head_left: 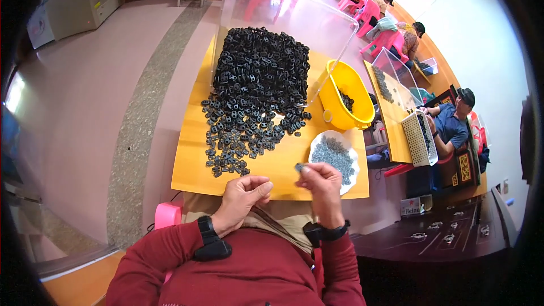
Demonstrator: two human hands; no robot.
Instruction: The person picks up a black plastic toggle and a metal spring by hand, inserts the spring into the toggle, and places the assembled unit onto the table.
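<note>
My left hand (245, 192) hovers over the near edge of the yellow table (192, 158), fingers curled together; whether it pinches anything I cannot tell. My right hand (321, 180) pinches a small dark piece (299, 167) between thumb and fingertips, just left of a white dish (353, 153) filled with small grey metal parts (334, 156). A large heap of black plastic pieces (255, 88) spreads from a tipped clear plastic bin (283, 17) toward my hands. Both wrists wear black bands.
A yellow tub (345, 99) holding a few black pieces stands to the right of the heap. Further right, other people sit at a second table with a clear bin (396, 73) and a woven basket (418, 139). Pink chairs line the back; pink floor lies to the left.
</note>
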